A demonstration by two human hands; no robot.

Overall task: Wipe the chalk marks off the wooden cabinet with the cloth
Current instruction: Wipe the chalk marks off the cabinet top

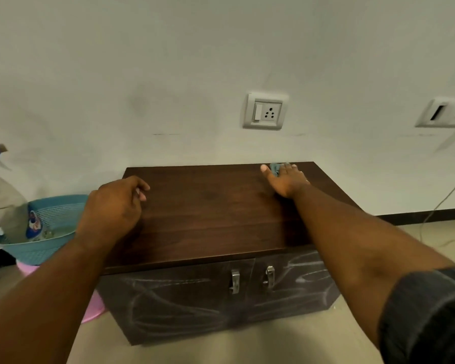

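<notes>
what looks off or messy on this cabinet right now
White chalk scribbles smear the front doors of the cabinet around the metal handles, while its top looks clean where the right hand presses the cloth. The spray bottle leans tilted in the blue basket.

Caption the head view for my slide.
Right hand presses a blue-grey cloth flat on the wooden cabinet's far right corner, left hand by its left edge; chalk marks cover the doors.

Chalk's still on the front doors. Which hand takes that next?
Right. The right hand lies flat on the small blue-grey cloth atop the dark wooden cabinet; the left hand rests empty at the left edge, far from the cloth.
</notes>
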